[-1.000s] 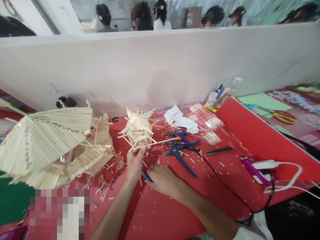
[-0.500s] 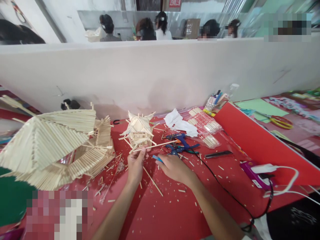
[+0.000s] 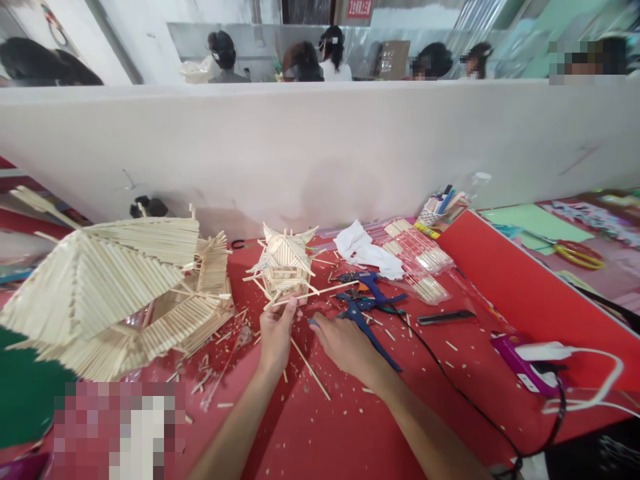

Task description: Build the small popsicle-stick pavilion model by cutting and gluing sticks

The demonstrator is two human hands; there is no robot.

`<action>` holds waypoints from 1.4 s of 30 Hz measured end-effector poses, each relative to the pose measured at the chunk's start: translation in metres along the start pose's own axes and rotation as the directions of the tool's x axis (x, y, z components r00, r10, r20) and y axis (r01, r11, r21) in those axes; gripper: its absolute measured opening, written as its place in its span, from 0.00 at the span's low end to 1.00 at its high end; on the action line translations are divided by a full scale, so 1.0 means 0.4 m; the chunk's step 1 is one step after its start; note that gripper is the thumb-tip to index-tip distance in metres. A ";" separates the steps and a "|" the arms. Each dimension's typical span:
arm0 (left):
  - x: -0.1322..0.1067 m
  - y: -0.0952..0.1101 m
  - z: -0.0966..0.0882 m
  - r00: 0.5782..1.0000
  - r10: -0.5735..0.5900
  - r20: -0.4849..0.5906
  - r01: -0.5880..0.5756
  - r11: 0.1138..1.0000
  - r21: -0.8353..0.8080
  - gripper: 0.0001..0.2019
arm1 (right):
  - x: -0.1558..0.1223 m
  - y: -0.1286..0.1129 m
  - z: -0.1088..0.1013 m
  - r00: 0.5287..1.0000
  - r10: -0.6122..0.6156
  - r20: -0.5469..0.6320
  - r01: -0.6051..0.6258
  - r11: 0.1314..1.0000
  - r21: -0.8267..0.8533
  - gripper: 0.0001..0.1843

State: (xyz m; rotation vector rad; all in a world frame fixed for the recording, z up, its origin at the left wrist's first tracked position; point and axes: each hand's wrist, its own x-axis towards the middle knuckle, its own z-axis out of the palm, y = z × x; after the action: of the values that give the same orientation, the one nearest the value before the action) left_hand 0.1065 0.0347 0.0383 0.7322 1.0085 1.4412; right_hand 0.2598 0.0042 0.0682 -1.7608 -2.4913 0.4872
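Note:
My left hand (image 3: 276, 337) is closed, thumb and fingers pinching a thin wooden stick (image 3: 333, 289) that slants up to the right. Just behind it stands a small pavilion model (image 3: 284, 260) built of pale sticks. To the right, my right hand (image 3: 343, 340) is low over the table with its fingers bent. A small bit of blue shows at its fingertips; what it belongs to is hidden. A blue-handled tool (image 3: 375, 343) lies against the far side of this hand, near a blue glue gun (image 3: 367, 283).
A larger stick-built model (image 3: 115, 280) fills the left side. Stick packets (image 3: 420, 253), crumpled white tissue (image 3: 367, 248) and a black cutter knife (image 3: 447, 317) lie right. A black cord crosses toward a purple power strip (image 3: 523, 365). Stick scraps litter the red tabletop (image 3: 310, 440).
Less blue shows at my right fingertips than before. More of the blue-handled tool is visible beside that hand. My left hand still pinches the stick. The whole view has shifted slightly.

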 end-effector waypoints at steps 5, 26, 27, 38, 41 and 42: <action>0.001 0.000 -0.001 1.000 -0.015 0.021 0.015 1.000 -0.006 0.18 | 0.007 -0.015 0.006 0.999 0.050 0.007 -0.050 0.998 -0.042 0.18; -0.005 0.011 0.001 1.000 -0.023 0.019 0.021 0.996 0.088 0.19 | -0.057 0.096 -0.099 0.955 -0.269 0.126 0.088 0.661 0.745 0.16; -0.006 0.014 0.001 1.000 -0.022 0.022 0.020 0.996 0.091 0.18 | -0.053 0.098 -0.099 0.959 -0.269 0.092 0.084 0.577 0.812 0.15; -0.017 0.023 0.010 0.998 -0.064 -0.019 0.066 0.990 0.121 0.20 | -0.012 0.108 -0.211 0.954 -0.234 -0.187 0.251 0.283 0.926 0.08; -0.013 0.019 0.007 0.997 -0.068 -0.019 0.070 0.992 0.105 0.20 | 0.034 0.088 -0.270 0.948 -0.197 -0.251 0.318 0.527 0.788 0.07; -0.012 0.017 0.005 0.997 -0.071 -0.016 0.072 0.992 0.106 0.19 | 0.048 0.082 -0.280 0.942 -0.187 -0.279 0.335 0.593 0.732 0.07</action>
State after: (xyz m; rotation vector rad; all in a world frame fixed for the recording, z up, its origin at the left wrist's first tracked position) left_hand 0.1057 0.0307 0.0458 0.7573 1.1173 1.3394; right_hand 0.3077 0.0572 0.1626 -1.0068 -1.8837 1.1106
